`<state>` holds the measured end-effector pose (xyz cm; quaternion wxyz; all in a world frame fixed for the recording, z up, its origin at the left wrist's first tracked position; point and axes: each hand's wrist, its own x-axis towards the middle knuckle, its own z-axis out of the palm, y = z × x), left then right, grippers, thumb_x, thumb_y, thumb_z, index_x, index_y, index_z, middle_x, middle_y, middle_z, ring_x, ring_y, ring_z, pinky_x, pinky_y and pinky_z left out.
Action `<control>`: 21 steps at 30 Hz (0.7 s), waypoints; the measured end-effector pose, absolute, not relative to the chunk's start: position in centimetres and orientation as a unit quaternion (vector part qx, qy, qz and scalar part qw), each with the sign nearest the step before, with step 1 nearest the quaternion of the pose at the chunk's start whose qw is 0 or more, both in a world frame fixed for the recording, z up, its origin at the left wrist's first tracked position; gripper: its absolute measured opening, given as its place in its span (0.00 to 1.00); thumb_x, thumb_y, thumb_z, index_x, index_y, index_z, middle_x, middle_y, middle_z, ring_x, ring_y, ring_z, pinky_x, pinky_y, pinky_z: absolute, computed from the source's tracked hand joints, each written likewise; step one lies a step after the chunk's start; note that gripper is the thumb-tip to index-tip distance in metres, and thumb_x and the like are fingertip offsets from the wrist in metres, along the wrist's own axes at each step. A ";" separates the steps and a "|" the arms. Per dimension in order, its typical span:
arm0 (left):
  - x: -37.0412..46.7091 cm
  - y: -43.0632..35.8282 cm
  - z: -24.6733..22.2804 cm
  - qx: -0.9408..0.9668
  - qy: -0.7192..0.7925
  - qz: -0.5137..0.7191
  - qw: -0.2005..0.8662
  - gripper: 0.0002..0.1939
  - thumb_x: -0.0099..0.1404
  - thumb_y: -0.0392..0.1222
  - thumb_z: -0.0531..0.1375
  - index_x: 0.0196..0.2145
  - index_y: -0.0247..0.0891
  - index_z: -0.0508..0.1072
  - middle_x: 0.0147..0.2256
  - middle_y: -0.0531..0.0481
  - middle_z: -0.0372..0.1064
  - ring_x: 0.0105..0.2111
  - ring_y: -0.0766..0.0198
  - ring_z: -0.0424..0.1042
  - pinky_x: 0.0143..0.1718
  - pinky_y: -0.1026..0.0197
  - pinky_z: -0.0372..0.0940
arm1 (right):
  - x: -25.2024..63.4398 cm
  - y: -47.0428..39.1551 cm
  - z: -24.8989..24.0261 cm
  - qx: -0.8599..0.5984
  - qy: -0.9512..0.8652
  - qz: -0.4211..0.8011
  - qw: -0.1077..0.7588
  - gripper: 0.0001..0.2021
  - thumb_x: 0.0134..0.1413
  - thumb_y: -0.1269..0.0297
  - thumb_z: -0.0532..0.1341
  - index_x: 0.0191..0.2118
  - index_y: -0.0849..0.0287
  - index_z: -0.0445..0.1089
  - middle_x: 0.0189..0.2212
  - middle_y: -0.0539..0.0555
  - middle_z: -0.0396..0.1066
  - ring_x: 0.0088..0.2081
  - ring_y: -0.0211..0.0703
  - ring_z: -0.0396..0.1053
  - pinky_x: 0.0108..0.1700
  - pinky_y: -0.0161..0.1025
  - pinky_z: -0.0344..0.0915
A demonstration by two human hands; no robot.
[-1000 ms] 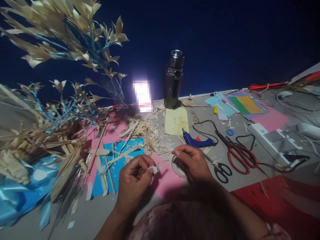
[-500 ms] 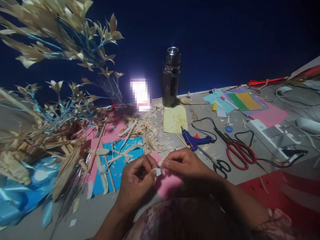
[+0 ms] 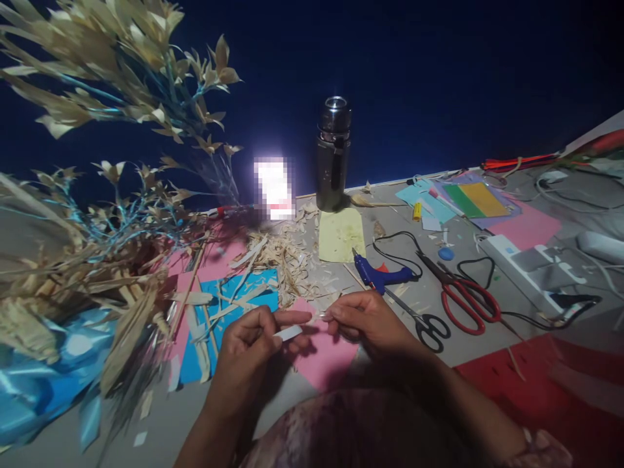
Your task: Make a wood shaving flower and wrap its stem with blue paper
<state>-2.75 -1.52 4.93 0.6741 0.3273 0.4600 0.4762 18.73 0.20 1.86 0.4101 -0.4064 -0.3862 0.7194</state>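
A small white strip (image 3: pixel 288 334), perhaps paper or tape, is pinched by my left hand (image 3: pixel 257 338) under the thumb, with the index finger stretched out to the right. My right hand (image 3: pixel 359 318) is closed in a pinch, a tiny pale bit at its fingertips too small to name. The two hands are close together but apart, above a pink sheet (image 3: pixel 327 357). Just beyond my right hand lie a blue glue gun (image 3: pixel 380 274), small scissors with black handles (image 3: pixel 431 330) and large red-handled scissors (image 3: pixel 470 304).
Corn-husk-like scraps (image 3: pixel 292 263) lie in a heap beyond my hands. A steel flask (image 3: pixel 332 166) stands behind a yellow sheet (image 3: pixel 341 235). Dried-leaf branches (image 3: pixel 146 110) rise on the left above a blue sheet (image 3: pixel 238 296). A white power strip (image 3: pixel 521 273) with cables is on the right.
My hands have drawn apart, the left one moving left with the white strip. Its index finger has straightened, and the right hand has shifted slightly right.
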 end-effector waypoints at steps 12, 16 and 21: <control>-3.8 -1.2 5.0 0.242 0.397 0.449 0.764 0.11 0.51 0.37 0.70 0.21 0.36 0.70 0.46 0.36 0.81 0.24 0.58 0.77 0.19 0.62 0.64 | 18.5 0.1 1.0 -0.288 -0.285 0.821 0.401 0.15 0.57 0.54 0.70 0.35 0.64 0.78 0.22 0.51 0.74 0.17 0.27 0.45 0.20 0.31 0.42; -3.0 -1.6 4.8 0.254 0.378 0.435 0.777 0.12 0.52 0.38 0.70 0.21 0.36 0.70 0.50 0.36 0.79 0.29 0.55 0.79 0.27 0.57 0.70 | 18.4 0.2 1.2 -0.264 -0.251 0.851 0.378 0.16 0.55 0.54 0.71 0.36 0.64 0.78 0.21 0.49 0.71 0.16 0.26 0.42 0.20 0.30 0.39; -3.7 -1.9 4.4 0.338 0.433 0.433 0.715 0.12 0.58 0.41 0.69 0.23 0.36 0.71 0.33 0.45 0.77 0.24 0.65 0.70 0.27 0.62 0.65 | 18.6 0.2 0.8 -0.272 -0.227 0.852 0.387 0.15 0.54 0.54 0.72 0.37 0.63 0.77 0.20 0.48 0.69 0.17 0.26 0.42 0.20 0.30 0.38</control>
